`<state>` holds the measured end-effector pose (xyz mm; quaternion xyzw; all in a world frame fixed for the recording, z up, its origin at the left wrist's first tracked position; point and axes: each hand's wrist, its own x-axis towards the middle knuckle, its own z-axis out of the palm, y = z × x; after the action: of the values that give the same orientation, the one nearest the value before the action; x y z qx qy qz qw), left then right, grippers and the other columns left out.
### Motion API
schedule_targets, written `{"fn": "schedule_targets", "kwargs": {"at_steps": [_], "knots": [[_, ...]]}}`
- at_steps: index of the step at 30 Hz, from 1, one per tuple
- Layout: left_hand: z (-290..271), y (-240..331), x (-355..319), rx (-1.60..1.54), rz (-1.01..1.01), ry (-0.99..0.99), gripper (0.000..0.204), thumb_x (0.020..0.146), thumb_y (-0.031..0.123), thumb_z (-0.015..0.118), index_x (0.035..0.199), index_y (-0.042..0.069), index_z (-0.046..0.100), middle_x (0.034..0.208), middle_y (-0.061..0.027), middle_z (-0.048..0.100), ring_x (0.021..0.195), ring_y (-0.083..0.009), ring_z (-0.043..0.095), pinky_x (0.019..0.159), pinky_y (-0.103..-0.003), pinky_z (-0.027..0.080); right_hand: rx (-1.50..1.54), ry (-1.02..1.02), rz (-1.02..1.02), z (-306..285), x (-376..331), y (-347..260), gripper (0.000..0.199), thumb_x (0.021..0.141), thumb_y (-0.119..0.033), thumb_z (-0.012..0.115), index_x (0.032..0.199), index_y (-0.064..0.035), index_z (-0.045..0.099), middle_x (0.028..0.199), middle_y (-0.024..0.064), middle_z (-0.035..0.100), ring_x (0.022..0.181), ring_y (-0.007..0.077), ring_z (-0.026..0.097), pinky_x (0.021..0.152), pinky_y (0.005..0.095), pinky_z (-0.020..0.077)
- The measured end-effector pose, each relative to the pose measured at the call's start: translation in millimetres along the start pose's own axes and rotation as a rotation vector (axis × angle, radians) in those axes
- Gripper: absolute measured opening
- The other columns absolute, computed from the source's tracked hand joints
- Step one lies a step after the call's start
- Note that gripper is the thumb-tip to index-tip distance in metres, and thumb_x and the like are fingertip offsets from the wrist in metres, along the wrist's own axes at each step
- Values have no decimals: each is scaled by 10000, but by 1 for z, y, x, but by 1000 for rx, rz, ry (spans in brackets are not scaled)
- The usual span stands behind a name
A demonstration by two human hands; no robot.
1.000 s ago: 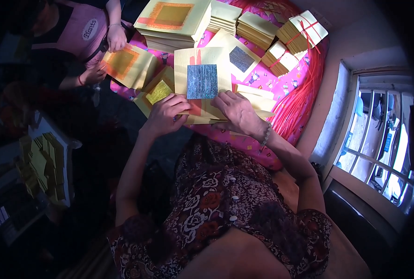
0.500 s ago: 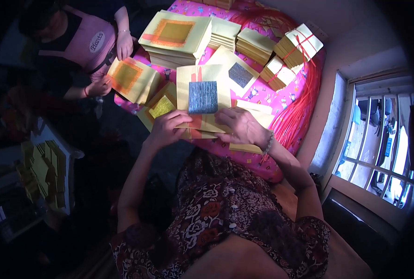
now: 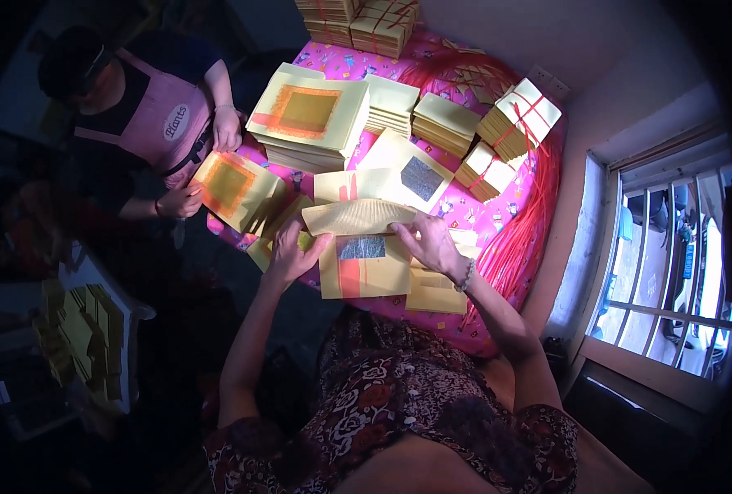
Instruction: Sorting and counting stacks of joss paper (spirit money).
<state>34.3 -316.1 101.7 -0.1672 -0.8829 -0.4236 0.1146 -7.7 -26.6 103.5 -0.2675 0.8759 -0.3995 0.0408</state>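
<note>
A yellow paper sheet (image 3: 374, 281) with a dark silvery foil patch and a red stripe lies in front of me. Across its far part runs a raised, curled strip of yellow paper (image 3: 359, 217) that covers some of the foil. My left hand (image 3: 293, 253) pinches the left end of this strip, thumb on the near side. At the other end, my right hand (image 3: 433, 245) grips it between thumb and fingers. Beyond lies another foil-patched sheet (image 3: 386, 159). More yellow paper (image 3: 436, 290) rests beside the near sheet on the right.
The pink patterned tablecloth (image 3: 300, 183) carries a tall paper stack (image 3: 306, 152), smaller stacks (image 3: 446, 123) and red-tied bundles (image 3: 529, 111). Red strings (image 3: 518, 239) hang along the right edge. A co-worker's hand (image 3: 181, 200) holds an orange-bordered sheet (image 3: 227, 188) at left. A barred window (image 3: 666, 255) stands right.
The foil patch was fully in sight; the curled paper strip now partly covers it. More of the sheet shows toward me. Both hands have moved nearer to me and slightly apart.
</note>
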Motion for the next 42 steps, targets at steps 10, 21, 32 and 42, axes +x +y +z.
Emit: {"fn": "schedule_targets", "kwargs": {"at_steps": [10, 21, 32, 42], "knots": [[18, 18, 12, -29, -397, 160, 480, 847, 162, 714, 1231, 54, 446, 655, -80, 524, 614, -228, 567, 584, -356, 440, 412, 240, 380, 7, 24, -12, 316, 869, -265, 739, 860, 5, 576, 612, 38, 607, 542, 60, 533, 502, 263, 446], [29, 22, 15, -54, -501, 185, 462, 858, 79, 667, 1259, 49, 439, 649, -43, 374, 563, -170, 395, 543, -330, 375, 354, 231, 502, 6, 30, -20, 345, 868, -282, 737, 819, 11, 561, 608, 36, 579, 549, 83, 506, 500, 269, 434], [34, 19, 15, -95, -523, 207, 456, 861, 53, 657, 1257, 25, 432, 680, -46, 362, 597, -163, 376, 550, -321, 363, 327, 173, 579, 3, 36, -24, 366, 873, -301, 734, 814, 14, 557, 638, 58, 579, 580, 109, 506, 536, 294, 450], [34, 20, 19, -82, -563, 194, 423, 859, 58, 658, 1219, 28, 440, 696, -50, 365, 612, -170, 397, 564, -328, 384, 215, 204, 505, 8, 34, -20, 313, 864, -252, 734, 840, 9, 563, 612, 58, 595, 538, 102, 536, 512, 275, 461]]}}
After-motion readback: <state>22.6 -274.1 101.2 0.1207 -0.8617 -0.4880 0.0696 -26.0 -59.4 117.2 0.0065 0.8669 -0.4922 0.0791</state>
